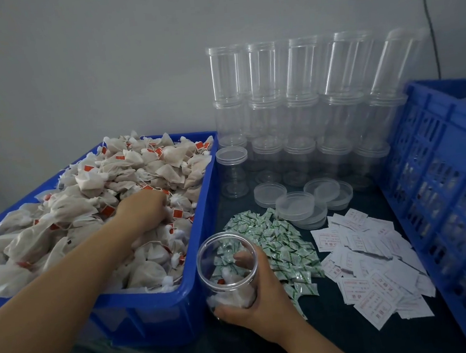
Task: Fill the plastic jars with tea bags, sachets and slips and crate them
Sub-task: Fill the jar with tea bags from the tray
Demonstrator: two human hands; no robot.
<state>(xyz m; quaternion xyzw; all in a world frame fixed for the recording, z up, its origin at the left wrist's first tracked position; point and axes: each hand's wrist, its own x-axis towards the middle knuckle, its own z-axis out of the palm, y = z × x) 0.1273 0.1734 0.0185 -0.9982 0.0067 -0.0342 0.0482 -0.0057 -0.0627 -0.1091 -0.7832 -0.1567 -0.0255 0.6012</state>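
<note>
- Your left hand point(144, 210) is buried in the heap of tea bags point(88, 218) in the blue tub point(200, 208); its fingers curl down among the bags, but you cannot tell whether they have hold of one.
- Your right hand point(254, 296) grips an open clear plastic jar point(226, 265), tilted with its mouth toward you, thumb on the near side and fingers wrapped round the far side.
- That jar sits just to the right of the tub's near corner and already has a few tea bags at its bottom.
- The green-and-white sachets point(278, 243) lie in a pile on the dark table point(341, 336), touching the jar's right side.
- The white slips point(374, 265) are spread further right, near the blue crate point(440, 184).
- Loose clear lids point(297, 204) rest behind the sachets, beside one capped jar point(232, 170).
- Stacked empty jars point(304, 98) stand against the wall.
</note>
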